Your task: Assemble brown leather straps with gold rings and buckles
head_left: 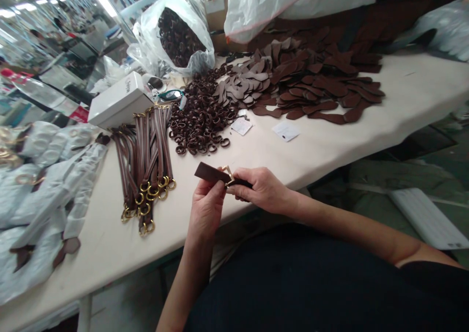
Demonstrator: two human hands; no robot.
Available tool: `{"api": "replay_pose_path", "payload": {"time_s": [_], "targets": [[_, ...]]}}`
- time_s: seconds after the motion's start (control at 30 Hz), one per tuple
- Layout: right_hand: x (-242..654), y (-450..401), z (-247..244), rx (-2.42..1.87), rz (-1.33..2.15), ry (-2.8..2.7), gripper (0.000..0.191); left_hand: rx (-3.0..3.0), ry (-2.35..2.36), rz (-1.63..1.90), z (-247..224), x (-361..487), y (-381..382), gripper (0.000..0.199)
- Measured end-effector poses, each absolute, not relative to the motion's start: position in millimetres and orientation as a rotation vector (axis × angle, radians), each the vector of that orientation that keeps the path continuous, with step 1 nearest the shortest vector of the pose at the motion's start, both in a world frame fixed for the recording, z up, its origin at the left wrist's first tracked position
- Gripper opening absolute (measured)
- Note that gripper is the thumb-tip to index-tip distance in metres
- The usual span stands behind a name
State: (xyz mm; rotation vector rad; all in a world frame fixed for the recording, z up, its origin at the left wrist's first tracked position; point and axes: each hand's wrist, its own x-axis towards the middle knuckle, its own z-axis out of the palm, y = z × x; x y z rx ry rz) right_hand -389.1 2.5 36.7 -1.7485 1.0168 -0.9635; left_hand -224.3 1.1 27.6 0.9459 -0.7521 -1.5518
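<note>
My left hand (208, 202) pinches a dark brown leather strap (208, 172) whose square-cut end sticks out up and to the left. A gold-coloured metal buckle (228, 172) sits on the strap between my two hands. My right hand (262, 190) is closed round the strap's other part, just right of the buckle. Both hands are held close together at the front edge of the table, above its surface. Part of the strap is hidden under my right fingers.
Brown straps with gold rings (150, 161) lie left on the table (249, 151). Behind are dark leather loops (201, 112), flat brown leather pieces (315, 87), paper slips (286, 131), a white box (120, 99) and an open plastic bag (146, 24). Wrapped straps (44, 190) lie far left.
</note>
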Motion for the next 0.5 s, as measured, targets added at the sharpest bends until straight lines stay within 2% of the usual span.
{"api": "replay_pose_path", "payload": {"time_s": [0.27, 0.33, 0.5], "targets": [[-393, 1, 44, -1.89, -0.873, 1.025, 0.008, 0.957, -0.805, -1.512, 24, -225, 4, 0.027], [-393, 1, 44, -1.877, -0.837, 1.031, 0.01, 0.958, -0.81, -1.507, 22, -226, 5, 0.026], [-394, 0, 40, -1.838, -0.814, 1.015, 0.029, 0.952, -0.805, -1.496, 16, -229, 7, 0.024]]}}
